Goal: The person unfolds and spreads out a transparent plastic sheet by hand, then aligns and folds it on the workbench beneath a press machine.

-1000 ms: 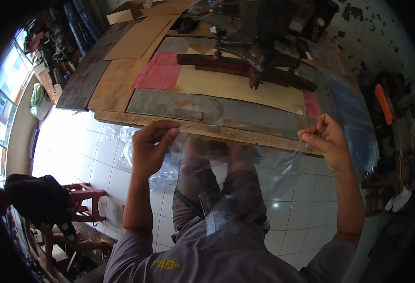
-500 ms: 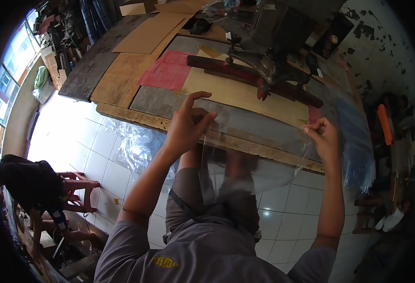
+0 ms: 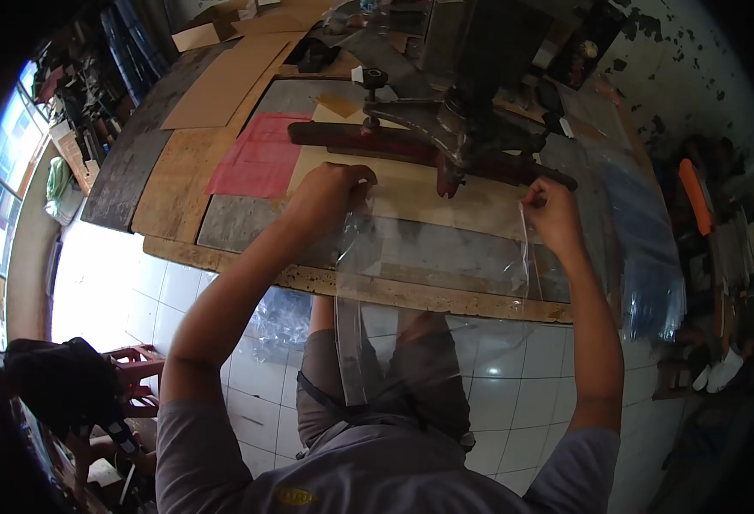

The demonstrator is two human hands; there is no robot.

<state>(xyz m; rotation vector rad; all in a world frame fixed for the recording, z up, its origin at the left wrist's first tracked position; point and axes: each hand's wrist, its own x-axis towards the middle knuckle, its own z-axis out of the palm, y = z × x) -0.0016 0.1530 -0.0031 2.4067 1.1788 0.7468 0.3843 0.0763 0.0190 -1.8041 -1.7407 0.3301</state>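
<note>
A clear plastic sheet [image 3: 445, 257] hangs between my two hands, its lower part drooping over the table's front edge toward my lap. My left hand [image 3: 330, 197] pinches its left upper corner. At the right upper corner, the fingers of my right hand [image 3: 555, 212] are closed on the sheet. Both hands are just in front of the dark red press bar [image 3: 334, 135] of a machine [image 3: 471, 111]. Under the bar lies a pale yellow sheet [image 3: 411, 176], with a pink-red sheet [image 3: 253, 163] at its left.
Brown cardboard [image 3: 231, 81] lies at the back left of the wooden table [image 3: 171, 188]. A stack of clear plastic [image 3: 651, 265] hangs over the right edge. Crumpled plastic [image 3: 283, 321] is below the front edge. At the lower left, a person in dark clothing [image 3: 60, 377] is near a red stool [image 3: 141, 377].
Both hands have moved forward over the table, toward the press bar, drawing the clear sheet with them. My left fingers, spread before, have closed on its corner. The view has shifted slightly.
</note>
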